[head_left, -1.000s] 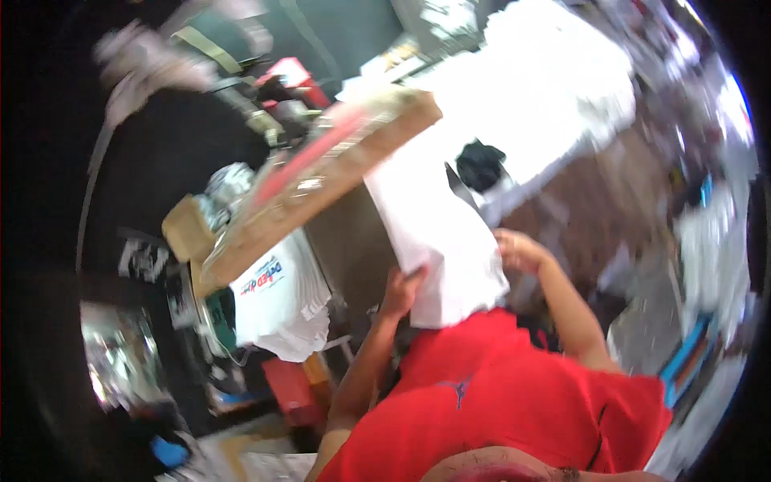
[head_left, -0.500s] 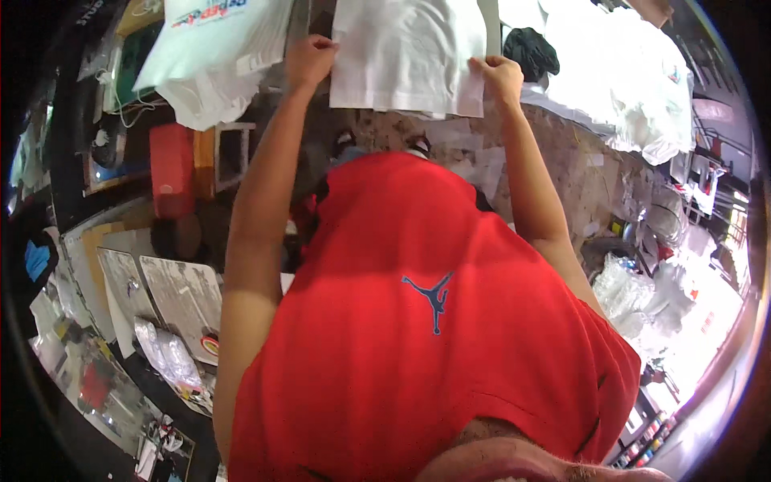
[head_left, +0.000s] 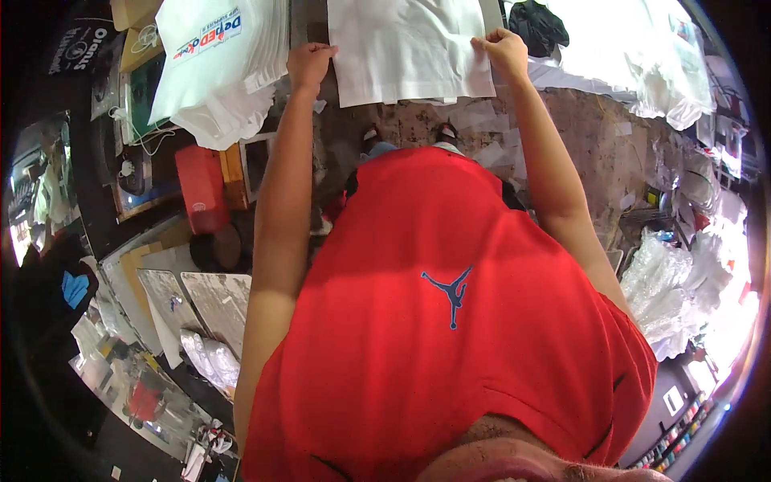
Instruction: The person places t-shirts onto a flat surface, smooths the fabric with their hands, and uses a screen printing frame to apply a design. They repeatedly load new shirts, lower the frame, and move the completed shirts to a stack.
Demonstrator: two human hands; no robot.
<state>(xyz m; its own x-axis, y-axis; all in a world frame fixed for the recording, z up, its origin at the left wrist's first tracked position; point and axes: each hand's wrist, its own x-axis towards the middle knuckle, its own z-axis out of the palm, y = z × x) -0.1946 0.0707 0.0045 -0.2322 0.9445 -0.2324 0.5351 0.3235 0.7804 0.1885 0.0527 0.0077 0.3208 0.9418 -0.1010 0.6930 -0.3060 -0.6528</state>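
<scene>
A white shirt (head_left: 411, 56) is stretched flat at the top middle, its straight hem toward me and its far part out of the picture. My left hand (head_left: 310, 66) pinches its left edge, fingers closed. My right hand (head_left: 504, 51) pinches the opposite edge a little above the hem, also closed. Left of my left hand lies a layered stack of white printed cloth (head_left: 210, 72), draped over its support. A bunched black cloth (head_left: 536, 29) sits just past my right hand, beside a heap of white cloth (head_left: 618, 56).
Below the stack stand a red box (head_left: 202, 189) and a wooden frame (head_left: 234, 177). Stained flat boards (head_left: 215, 301) lean at the left. Clear plastic bags (head_left: 654, 281) are piled at the right. Paper scraps lie on the stained brown floor (head_left: 586, 153).
The view has shifted, so the surroundings sit farther right. Both hands still pinch the white shirt's edges, and its hem appears slightly higher in the picture.
</scene>
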